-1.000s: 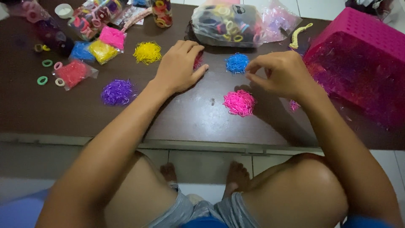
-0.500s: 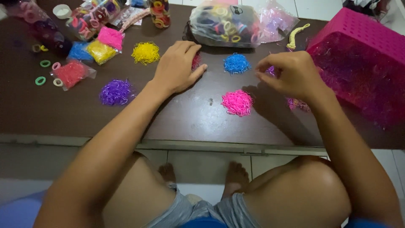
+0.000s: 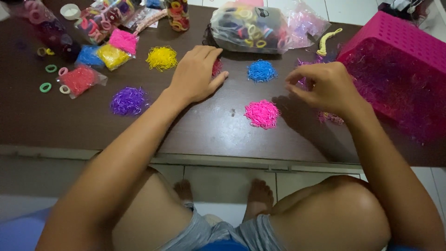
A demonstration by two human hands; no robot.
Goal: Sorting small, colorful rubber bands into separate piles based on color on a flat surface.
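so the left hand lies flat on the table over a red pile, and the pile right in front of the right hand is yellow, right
Not quite. In the head view the left hand does lie flat on the table, covering most of a red pile. But the pile nearest the right hand is pink, not yellow. The yellow pile lies on the far side of the left hand.

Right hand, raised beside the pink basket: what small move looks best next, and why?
Probably lower the right hand to the mixed bands beside the pink basket and pinch a few out. Its fingertips are together, but whether they hold anything cannot be told. Sorted piles already lie on the table: pink pile, blue pile. The left hand rests flat over a red pile.
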